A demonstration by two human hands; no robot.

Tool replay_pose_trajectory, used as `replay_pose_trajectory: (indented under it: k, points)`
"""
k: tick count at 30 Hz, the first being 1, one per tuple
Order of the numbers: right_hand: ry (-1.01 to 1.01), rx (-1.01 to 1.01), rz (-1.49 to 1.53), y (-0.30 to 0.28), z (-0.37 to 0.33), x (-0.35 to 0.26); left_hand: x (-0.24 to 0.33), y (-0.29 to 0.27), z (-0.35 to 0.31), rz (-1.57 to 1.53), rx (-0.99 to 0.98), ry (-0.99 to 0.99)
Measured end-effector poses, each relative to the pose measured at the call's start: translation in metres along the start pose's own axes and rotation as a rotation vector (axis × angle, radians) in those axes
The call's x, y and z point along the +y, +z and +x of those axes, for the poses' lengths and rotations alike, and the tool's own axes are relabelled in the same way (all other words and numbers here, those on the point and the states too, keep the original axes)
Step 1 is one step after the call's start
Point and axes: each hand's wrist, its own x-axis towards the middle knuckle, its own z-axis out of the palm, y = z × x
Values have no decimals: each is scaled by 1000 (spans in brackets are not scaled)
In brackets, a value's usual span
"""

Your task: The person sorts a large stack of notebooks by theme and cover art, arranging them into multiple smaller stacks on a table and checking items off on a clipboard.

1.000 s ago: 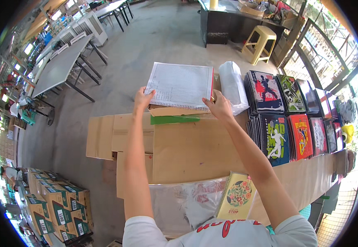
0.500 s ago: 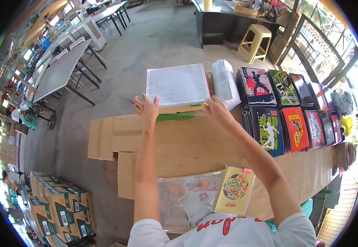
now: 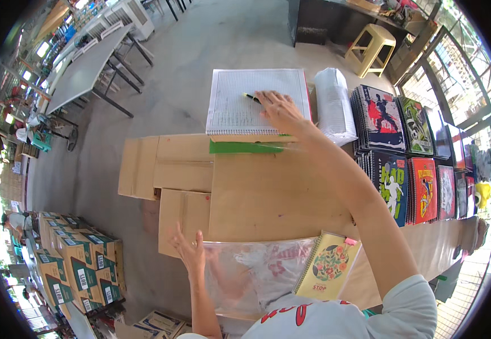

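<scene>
An open spiral notebook [image 3: 239,85] with a written, lined page lies at the far side of the brown-covered table. My right hand [image 3: 279,112] rests over its page with fingers stretched out. A dark pen [image 3: 251,98] with a yellow-green end pokes out from beneath its fingertips; the pen's other end is hidden. Near the front, my left hand [image 3: 190,248] is raised with fingers apart, a little blurred, and empty. It is nearest the clear plastic packet [image 3: 239,282]. Beside that packet lies a yellow notebook [image 3: 325,265] with a floral cover and a pink clip.
Stacks of sports-cover notebooks [image 3: 384,118] fill the right side, next to a white wrapped bundle [image 3: 334,107]. Cardboard [image 3: 183,164] lies at the table's left. Stacked cartons [image 3: 78,260] stand at lower left, and a yellow stool [image 3: 376,45] stands beyond the table.
My left hand has left the notebook's left edge and drawn back toward me. My right hand has moved from its lower right corner onto the page, where the pen now shows. The view has shifted.
</scene>
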Motion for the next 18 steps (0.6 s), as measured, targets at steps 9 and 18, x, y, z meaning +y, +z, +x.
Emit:
replay_pose_trajectory:
  k: [9,18]
  points:
    - [17,127,331,-103,-175,-85,38,-18,-55,202,-364,579]
    - [-390,-605,168,-65,-399,-150,93,33,-84,357,-701,688]
